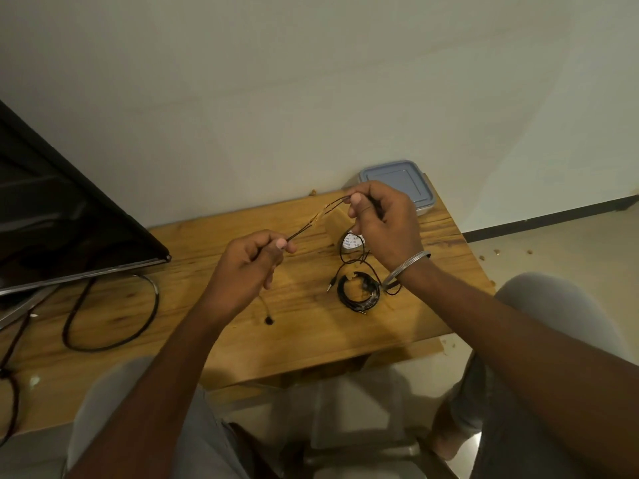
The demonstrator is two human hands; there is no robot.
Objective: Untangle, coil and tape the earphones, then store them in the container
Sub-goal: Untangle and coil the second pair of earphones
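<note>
A black earphone cable (313, 223) is stretched taut above the wooden table (214, 305). My left hand (250, 267) pinches its lower end. My right hand (383, 223) pinches the upper end, where two strands meet. An earbud (269, 320) dangles below my left hand, just over the table. The rest of the cable hangs from my right hand down to a jack plug (330, 285). A second earphone set (359, 293) lies coiled on the table under my right wrist. A roll of tape (352, 242) sits behind it. The grey lidded container (406, 181) stands shut at the table's far corner.
A dark monitor (62, 216) on a metal stand fills the left side. Its thick black cable (114, 316) loops across the table's left part. My knees sit under the near edge, with a stool (352, 420) between them. The wall runs right behind the table.
</note>
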